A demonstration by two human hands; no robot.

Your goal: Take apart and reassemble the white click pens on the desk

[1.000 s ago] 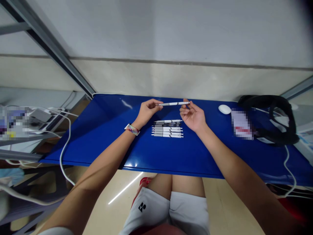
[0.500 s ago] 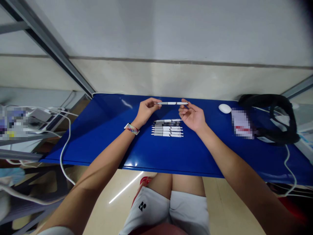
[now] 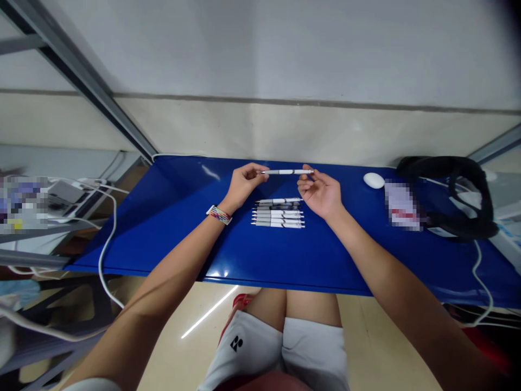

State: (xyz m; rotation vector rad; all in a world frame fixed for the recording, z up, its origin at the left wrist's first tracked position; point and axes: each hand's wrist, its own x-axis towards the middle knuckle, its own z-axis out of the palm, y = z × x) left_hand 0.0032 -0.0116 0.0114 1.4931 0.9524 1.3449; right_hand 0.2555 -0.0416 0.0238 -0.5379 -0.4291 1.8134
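A white pen (image 3: 288, 172) with a grey grip is held level above the far part of the blue table (image 3: 171, 233). My left hand (image 3: 245, 184) pinches its tip end between thumb and fingers. At the other end, my right hand (image 3: 321, 191) holds the pen by its back end, thumb and fingertips closed on it. Below the hands, several similar pens (image 3: 279, 214) lie side by side in a row, tips to the left. One of them looks darker than the others.
To the right are a white computer mouse (image 3: 373, 180), a blurred packet (image 3: 404, 205) and a black strap-like loop (image 3: 482, 198). A white cable (image 3: 109, 233) hangs over the left edge. Behind the table stands a wall (image 3: 309, 130); metal posts (image 3: 122, 125) rise at the sides.
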